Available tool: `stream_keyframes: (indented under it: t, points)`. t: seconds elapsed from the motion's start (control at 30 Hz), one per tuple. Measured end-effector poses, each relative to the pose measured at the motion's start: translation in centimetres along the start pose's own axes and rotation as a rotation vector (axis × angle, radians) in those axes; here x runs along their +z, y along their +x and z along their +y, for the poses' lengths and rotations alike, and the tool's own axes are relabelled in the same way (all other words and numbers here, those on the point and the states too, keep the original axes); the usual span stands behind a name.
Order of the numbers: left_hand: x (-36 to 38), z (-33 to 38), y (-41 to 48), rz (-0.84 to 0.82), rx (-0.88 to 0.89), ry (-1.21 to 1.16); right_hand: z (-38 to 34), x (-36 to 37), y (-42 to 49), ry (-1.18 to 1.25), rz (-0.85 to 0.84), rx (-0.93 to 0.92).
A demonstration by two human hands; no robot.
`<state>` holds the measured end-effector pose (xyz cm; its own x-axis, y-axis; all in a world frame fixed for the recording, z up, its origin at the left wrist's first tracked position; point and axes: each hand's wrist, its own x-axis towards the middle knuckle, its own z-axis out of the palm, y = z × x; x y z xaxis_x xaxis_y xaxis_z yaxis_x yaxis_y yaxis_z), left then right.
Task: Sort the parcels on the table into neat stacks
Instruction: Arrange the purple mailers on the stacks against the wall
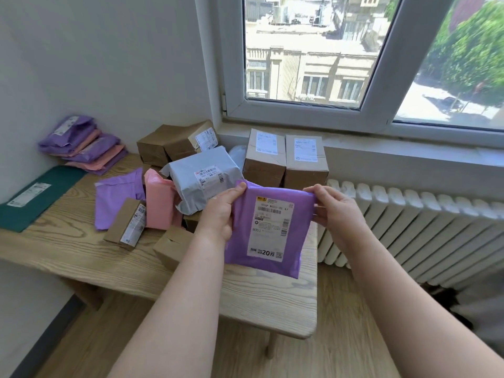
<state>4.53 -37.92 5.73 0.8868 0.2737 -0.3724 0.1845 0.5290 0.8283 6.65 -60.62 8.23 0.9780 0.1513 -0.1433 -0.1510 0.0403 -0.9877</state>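
Note:
I hold a purple mailer bag (268, 257) with a white label upright above the table's right end. My left hand (219, 211) pinches its upper left edge, and my right hand (334, 207) pinches its upper right corner. On the wooden table (81, 257) lie a grey bag (201, 178), a pink bag (159, 203), another purple bag (117, 197) and a small cardboard box (126, 221). A second small box (171, 245) sits by my left forearm. A stack of purple and pink bags (83, 144) stands at the far left.
A dark green flat parcel (35, 197) lies at the table's left end. A brown box (174, 141) and two taller cardboard boxes (285, 159) stand against the wall under the window. A white radiator (414, 233) runs along the right. Wooden floor lies below.

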Motion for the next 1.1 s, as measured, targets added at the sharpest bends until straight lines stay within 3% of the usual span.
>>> stream_keyframes:
  t: [0.1,0.33,0.6,0.73,0.87,1.1]
  points:
    - [-0.6,0.3,0.3,0.049,0.002,-0.099,-0.2,-1.3,0.3,0.091,0.048,0.017]
    - [0.1,-0.2,0.0,0.053,-0.007,-0.034,0.5,0.1,-0.3,-0.019,-0.076,0.001]
    - [1.4,-0.5,-0.4,0.087,-0.009,-0.003,0.5,0.5,0.5,0.218,0.092,0.094]
    - [0.8,-1.0,-1.0,-0.111,-0.024,0.116,0.5,0.3,1.1,0.355,0.178,0.154]
    - [-0.9,-2.0,-1.6,-0.319,-0.214,0.293,0.6,-0.9,1.6,0.437,0.269,0.148]
    - [-1.3,-4.3,-0.8,-0.046,-0.139,0.105,2.4,-1.0,1.5,0.485,0.325,0.198]
